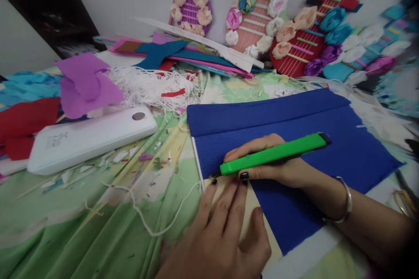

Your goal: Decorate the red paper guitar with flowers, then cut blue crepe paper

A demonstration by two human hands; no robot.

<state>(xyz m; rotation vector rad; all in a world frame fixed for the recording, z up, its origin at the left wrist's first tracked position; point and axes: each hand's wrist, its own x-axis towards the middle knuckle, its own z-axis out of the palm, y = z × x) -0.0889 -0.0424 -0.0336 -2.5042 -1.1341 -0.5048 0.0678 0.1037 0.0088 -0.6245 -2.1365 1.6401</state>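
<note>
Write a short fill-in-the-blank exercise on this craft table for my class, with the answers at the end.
1. The right hand grips a long green plastic cutter; a round silver metal bangle circles its ____.
2. The left hand rests on a flat cream sheet, its nails painted ____.
3. The wide, crinkled ____ paper sheet spreads beneath the right hand.
4. In the picture, the purple guitar-shaped decoration stands to the ____ of the red guitar-shaped decoration.

Missing words: wrist; black; blue; left.

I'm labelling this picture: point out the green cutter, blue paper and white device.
Green cutter (273, 154): head view, middle of handle.
Blue paper (304, 124): head view, flat part near its fold.
White device (93, 139): head view, middle of top face.
</note>
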